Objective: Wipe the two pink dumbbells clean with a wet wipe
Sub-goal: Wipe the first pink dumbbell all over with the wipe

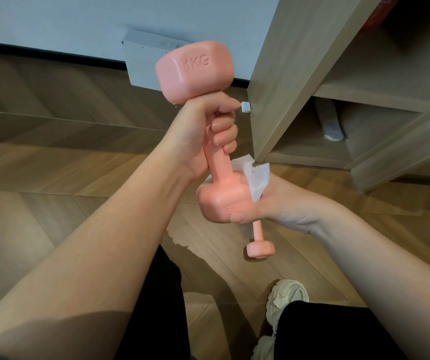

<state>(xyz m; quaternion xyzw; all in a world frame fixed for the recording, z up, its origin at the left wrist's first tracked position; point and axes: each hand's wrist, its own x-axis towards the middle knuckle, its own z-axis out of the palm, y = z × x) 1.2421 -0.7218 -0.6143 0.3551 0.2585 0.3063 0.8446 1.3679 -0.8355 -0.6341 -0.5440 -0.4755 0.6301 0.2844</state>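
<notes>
My left hand (pixel 208 131) grips the handle of a pink dumbbell (pixel 195 71) and holds it nearly upright in the air; its upper head reads "1KG". My right hand (pixel 268 203) cups the dumbbell's lower head from the right and underneath, with a white wet wipe (pixel 256 178) pressed between palm and head. Part of the wipe sticks up above my fingers. A second pink dumbbell (pixel 259 245) lies on the wooden floor right below my right hand, mostly hidden by it.
A wooden shelf unit (pixel 338 100) stands at the right, with a grey object in its lowest compartment. A white wall and a white panel (pixel 141 63) lie behind. My legs in black trousers and a white shoe (pixel 286 300) are at the bottom.
</notes>
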